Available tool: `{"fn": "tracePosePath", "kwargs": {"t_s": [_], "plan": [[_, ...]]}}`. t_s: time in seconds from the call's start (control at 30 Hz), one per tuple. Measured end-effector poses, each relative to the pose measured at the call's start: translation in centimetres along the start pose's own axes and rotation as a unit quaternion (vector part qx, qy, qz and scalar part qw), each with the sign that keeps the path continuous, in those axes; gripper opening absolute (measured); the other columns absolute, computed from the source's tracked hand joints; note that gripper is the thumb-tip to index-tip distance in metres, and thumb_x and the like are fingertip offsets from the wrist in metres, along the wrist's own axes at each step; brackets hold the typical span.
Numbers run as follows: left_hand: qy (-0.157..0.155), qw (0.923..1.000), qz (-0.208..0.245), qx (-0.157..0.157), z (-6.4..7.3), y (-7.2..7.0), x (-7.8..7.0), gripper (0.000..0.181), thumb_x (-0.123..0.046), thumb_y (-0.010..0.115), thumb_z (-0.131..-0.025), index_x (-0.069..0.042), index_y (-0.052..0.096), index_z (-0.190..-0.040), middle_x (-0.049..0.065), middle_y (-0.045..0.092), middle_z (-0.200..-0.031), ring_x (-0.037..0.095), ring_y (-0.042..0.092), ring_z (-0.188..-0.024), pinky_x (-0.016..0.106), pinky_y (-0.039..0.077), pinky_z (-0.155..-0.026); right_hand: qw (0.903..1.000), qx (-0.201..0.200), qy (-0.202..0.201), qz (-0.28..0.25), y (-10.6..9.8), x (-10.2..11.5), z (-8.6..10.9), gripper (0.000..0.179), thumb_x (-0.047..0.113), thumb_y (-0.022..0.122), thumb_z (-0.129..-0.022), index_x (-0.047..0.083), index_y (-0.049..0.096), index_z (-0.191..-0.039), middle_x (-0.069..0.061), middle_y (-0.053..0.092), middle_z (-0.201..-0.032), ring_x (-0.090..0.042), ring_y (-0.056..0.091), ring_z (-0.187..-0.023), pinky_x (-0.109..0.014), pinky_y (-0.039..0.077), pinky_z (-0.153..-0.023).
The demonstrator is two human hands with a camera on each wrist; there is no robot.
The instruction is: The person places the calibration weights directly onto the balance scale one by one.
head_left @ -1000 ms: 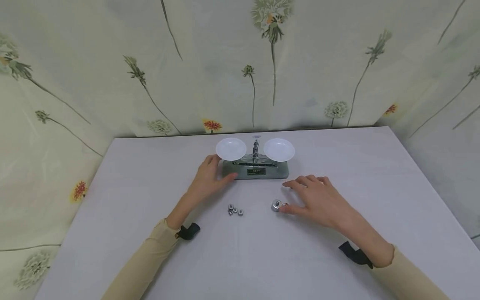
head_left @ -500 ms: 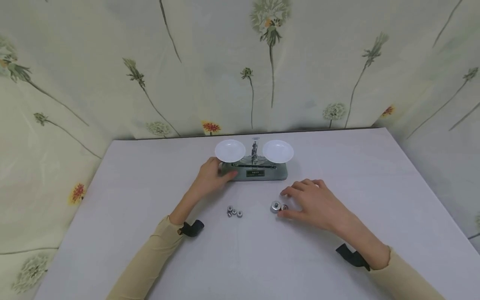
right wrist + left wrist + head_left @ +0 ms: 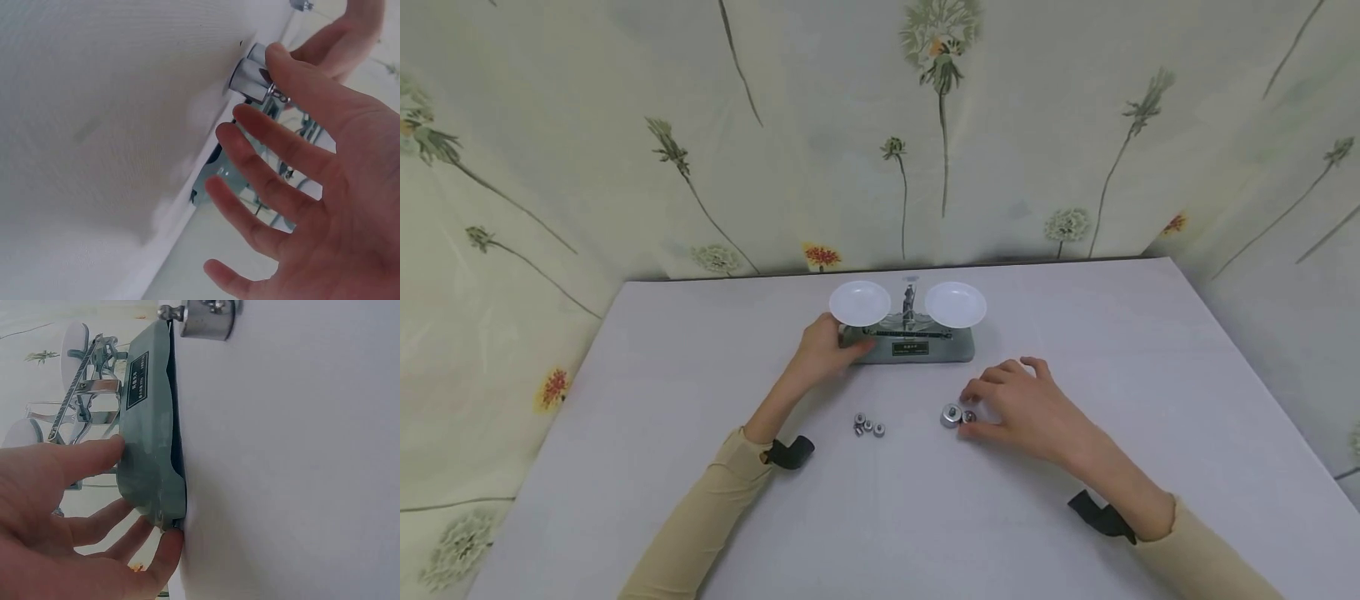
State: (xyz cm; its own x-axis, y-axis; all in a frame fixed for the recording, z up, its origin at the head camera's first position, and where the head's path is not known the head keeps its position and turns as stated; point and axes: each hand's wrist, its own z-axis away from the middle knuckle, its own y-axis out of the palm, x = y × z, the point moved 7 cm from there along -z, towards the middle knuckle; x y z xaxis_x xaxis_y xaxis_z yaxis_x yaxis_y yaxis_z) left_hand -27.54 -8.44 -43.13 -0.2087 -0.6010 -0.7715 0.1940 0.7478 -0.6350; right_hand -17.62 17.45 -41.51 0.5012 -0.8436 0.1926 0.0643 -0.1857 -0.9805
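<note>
A grey-green balance scale [image 3: 917, 350] with two white pans stands at the back of the table. My left hand [image 3: 820, 354] holds the left end of its base, thumb on the front and fingers around the end, as the left wrist view shows too. Two metal weights stand side by side in front of the scale: a larger weight [image 3: 951, 415] and a smaller weight [image 3: 969, 417]. My right hand [image 3: 1022, 408] is just right of them with fingers spread. In the right wrist view the thumb overlaps the weights [image 3: 250, 80] and the index fingertip is near them.
Several small weights [image 3: 868, 426] are grouped left of the larger pair, in front of the scale. The white table [image 3: 737, 333] ends at the back against a flowered curtain [image 3: 820, 167]. A dark strap [image 3: 1101, 515] is on the right wrist.
My right thumb and index finger have drawn closer around the smaller weight. The left hand has stayed at the scale's base. The view has shifted slightly.
</note>
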Motion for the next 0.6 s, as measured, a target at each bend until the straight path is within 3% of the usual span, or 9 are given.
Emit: {"fn": "tracePosePath", "kwargs": {"t_s": [0.23,0.4,0.6], "plan": [[0.002,0.9999,0.006,-0.015,-0.09,-0.11,0.05,0.069,-0.016,0.083,-0.092,0.006,0.052,-0.149,0.031,0.064,-0.141,0.04,0.064,-0.117,0.055,0.056,-0.101,0.9999,0.003,-0.013,-0.009,0.02,0.53,-0.15,0.024,0.043,0.088,-0.088,0.03,0.077,-0.104,0.017,0.073,-0.094,-0.022,0.067,-0.106,-0.07,0.041,-0.109],[-0.002,0.9998,0.006,-0.017,0.04,-0.13,-0.07,0.072,-0.013,0.085,-0.089,0.007,0.051,-0.149,0.031,0.064,-0.142,0.041,0.065,-0.119,0.055,0.057,-0.101,0.9998,0.005,-0.018,-0.005,0.21,0.71,-0.21,0.023,0.039,0.09,-0.086,0.031,0.077,-0.102,0.021,0.07,-0.088,-0.019,0.066,-0.103,-0.071,0.042,-0.108],[-0.004,0.9998,-0.002,-0.018,-0.05,-0.09,-0.08,0.072,-0.013,0.086,-0.089,0.006,0.052,-0.149,0.031,0.063,-0.144,0.041,0.065,-0.123,0.055,0.056,-0.104,0.9998,0.002,-0.02,-0.003,0.26,0.89,-0.18,0.023,0.035,0.091,-0.086,0.029,0.076,-0.103,0.017,0.071,-0.09,-0.02,0.066,-0.104,-0.072,0.042,-0.107]]}}
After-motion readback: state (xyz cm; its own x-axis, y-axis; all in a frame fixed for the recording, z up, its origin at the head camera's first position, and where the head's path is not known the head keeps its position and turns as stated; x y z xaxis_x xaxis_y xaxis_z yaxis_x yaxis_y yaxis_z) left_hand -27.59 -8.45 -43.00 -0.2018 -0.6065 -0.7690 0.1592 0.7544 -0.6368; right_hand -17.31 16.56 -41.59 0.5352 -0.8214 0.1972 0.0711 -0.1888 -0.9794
